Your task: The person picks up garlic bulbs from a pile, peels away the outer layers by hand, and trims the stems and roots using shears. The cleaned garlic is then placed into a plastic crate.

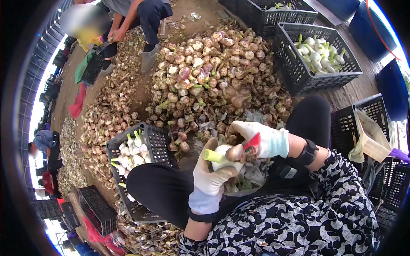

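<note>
Around the frame's centre, the white-gloved left hand cradles a round white garlic bulb with a pale-green stem, fingers curled around it; the white-gloved right hand grips what seems a red plastic tool beside it. Best keep the bulb steady, left fingers clear of any edge. The tool's working end is hidden.

A white, rounded garlic bulb with a short, pale-green cut stem lies sideways between the left hand and the right hand, stem pointing left. A narrow red implement slants from the right hand's grip beside the bulb; its far end is hidden.
</note>
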Demonstrator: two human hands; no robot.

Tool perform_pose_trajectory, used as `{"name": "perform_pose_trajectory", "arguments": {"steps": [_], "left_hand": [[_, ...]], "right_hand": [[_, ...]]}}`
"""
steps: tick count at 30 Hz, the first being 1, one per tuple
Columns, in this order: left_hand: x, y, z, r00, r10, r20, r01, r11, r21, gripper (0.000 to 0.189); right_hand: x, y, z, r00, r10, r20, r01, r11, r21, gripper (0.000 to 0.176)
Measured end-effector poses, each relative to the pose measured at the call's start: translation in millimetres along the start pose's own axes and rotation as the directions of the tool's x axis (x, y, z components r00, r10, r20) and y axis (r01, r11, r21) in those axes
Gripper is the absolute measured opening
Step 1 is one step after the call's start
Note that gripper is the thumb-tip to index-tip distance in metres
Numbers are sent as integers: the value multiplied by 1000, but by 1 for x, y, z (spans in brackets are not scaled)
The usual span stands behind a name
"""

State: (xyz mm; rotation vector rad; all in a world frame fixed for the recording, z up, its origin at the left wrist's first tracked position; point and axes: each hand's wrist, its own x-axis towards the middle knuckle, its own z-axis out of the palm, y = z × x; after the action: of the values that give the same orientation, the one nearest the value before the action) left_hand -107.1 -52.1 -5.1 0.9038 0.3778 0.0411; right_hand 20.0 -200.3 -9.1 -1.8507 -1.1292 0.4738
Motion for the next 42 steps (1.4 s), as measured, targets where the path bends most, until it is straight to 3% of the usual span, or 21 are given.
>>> {"name": "perform_pose_trajectory", "arguments": {"steps": [4,7,8,9,15,16,17,18,21,24,25,27,28,31,32,35,36,37,39,40,42], "left_hand": [[-2,6,-9,996,-81,41,85,993,-80,81],[0,2,-5,999,-54,5,54,996,-69,76],[1,3,-2,998,-44,-39,43,998,-37,75],[2,3,0,996,-34,-82,34,999,-5,74],[-2,12,-15,968,-194,157,195,981,9,81],[-4,12,-13,968,-186,169,196,980,-44,85],[-4,12,-11,968,-170,184,190,977,-98,88],[-2,12,-10,969,-164,184,185,978,-100,88],[-2,8,-6,992,-80,101,88,993,-79,94],[0,0,0,993,36,116,-34,999,-19,104],[3,-6,-3,993,40,114,-39,999,-15,104],[13,-17,-14,924,380,44,-369,854,368,93],[7,-11,-18,962,271,20,-269,939,215,82],[0,5,-18,986,153,73,-167,950,262,78],[2,5,-18,982,178,68,-191,926,326,77],[1,6,-8,984,139,115,-150,984,93,75],[4,2,-12,964,227,137,-249,952,176,69],[3,3,-13,963,228,142,-251,952,177,69],[1,13,-6,986,154,70,-161,981,108,63],[0,19,1,898,409,166,-426,706,566,61],[4,14,-7,796,544,265,-511,370,775,47]], "right_hand": [[-2,-13,-16,979,194,56,-200,893,404,37],[-7,-6,-14,959,277,56,-281,915,290,38],[-10,-8,-11,994,90,-62,-86,995,60,36],[-13,-18,-13,990,140,-19,-141,990,-32,26],[-12,4,-13,995,92,-48,-88,993,78,31],[-12,18,-17,962,270,27,-270,963,0,29],[-9,18,-14,964,264,23,-264,964,-5,29],[-8,17,-9,979,206,8,-203,959,199,26],[-10,1,-12,993,118,-9,-96,852,515,28],[-1,-21,-12,908,377,181,-412,732,542,48],[-2,-18,2,954,301,-6,-282,901,329,44],[-3,-18,24,960,124,-251,-89,985,148,39],[-3,-18,22,974,166,-152,-134,971,198,33],[-2,22,22,919,392,-37,-218,584,782,21],[2,-23,4,910,414,18,-217,440,871,22],[0,-42,-2,926,357,120,-367,780,507,26],[2,-42,0,888,401,224,-397,424,814,30],[-1,-36,3,890,401,219,-393,426,815,30],[-5,-22,9,960,279,-1,-232,800,554,31],[-6,-19,15,964,213,-157,-110,863,494,32],[-6,-15,15,934,352,-55,-223,697,682,24]]}}
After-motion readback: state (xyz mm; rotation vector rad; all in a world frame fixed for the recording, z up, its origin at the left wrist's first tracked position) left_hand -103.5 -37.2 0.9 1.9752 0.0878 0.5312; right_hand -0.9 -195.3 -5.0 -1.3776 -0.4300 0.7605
